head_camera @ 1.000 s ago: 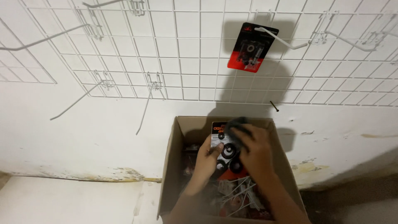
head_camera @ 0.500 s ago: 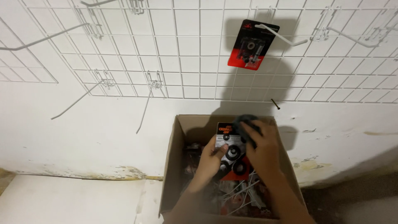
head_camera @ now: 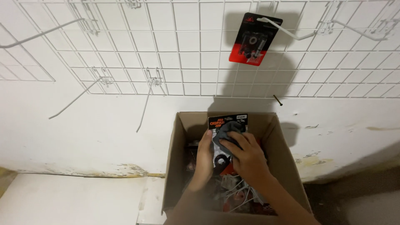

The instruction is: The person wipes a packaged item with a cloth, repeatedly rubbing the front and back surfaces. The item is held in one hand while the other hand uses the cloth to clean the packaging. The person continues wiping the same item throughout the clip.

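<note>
Both my hands are inside an open cardboard box point(head_camera: 176, 166) that stands against a white wall. My left hand point(head_camera: 204, 160) holds the left edge of a red and black blister pack point(head_camera: 227, 121) with round black parts on it. My right hand point(head_camera: 246, 154) presses a dark grey cloth point(head_camera: 227, 133) against the front of that pack. Under my hands the box holds several more packs and loose white wire hooks point(head_camera: 237, 191).
A white wire grid panel point(head_camera: 179, 54) covers the wall above. One red and black blister pack point(head_camera: 254, 39) hangs from a hook at upper right. Several bare wire hooks point(head_camera: 71, 102) stick out of the grid. A pale floor slab point(head_camera: 71, 200) lies at lower left.
My hands have raised the pack a little higher in the box. The cloth has moved across the pack's front.
</note>
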